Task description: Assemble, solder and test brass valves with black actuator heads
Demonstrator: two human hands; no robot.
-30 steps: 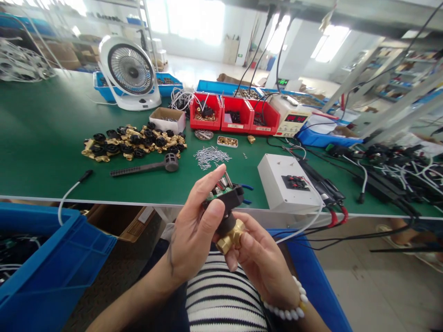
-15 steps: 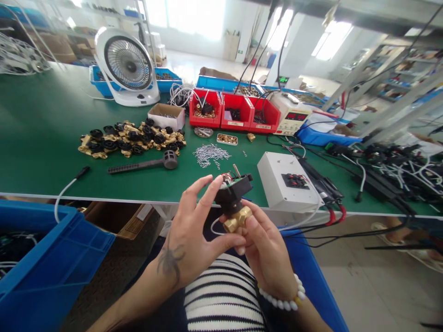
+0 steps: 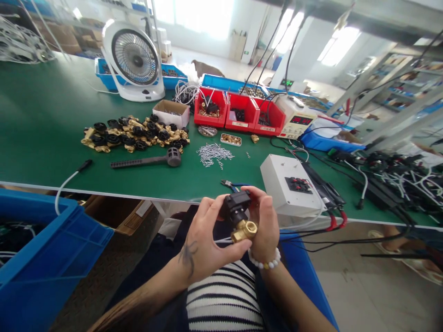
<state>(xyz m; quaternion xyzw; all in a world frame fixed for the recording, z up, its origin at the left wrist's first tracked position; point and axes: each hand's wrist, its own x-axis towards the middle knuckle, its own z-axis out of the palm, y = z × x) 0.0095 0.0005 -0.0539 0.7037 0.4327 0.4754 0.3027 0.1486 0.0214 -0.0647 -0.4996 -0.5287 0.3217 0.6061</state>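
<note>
Low in the middle of the frame, just in front of the near edge of the green bench (image 3: 41, 120), both hands hold a small valve (image 3: 238, 213) with a black upper body and a brass fitting (image 3: 245, 229) at its lower end. The left hand (image 3: 204, 244) has its fingers closed around the black body from the left side, with the thumb under the brass. The right hand (image 3: 266, 226), with a bead bracelet (image 3: 265, 263) at the wrist, wraps its fingers around the valve from the right and behind. A white wire (image 3: 221, 240) trails from the valve towards the lap. On the bench just above the hands lie blue-handled pliers (image 3: 232, 185), with a white box (image 3: 287, 184) to the right. Further up are a heap of metal pins (image 3: 214, 152), a pile of black and brass parts (image 3: 134, 133) and three red bins (image 3: 238, 110). A blue crate (image 3: 51, 258) fills the lower left.
</note>
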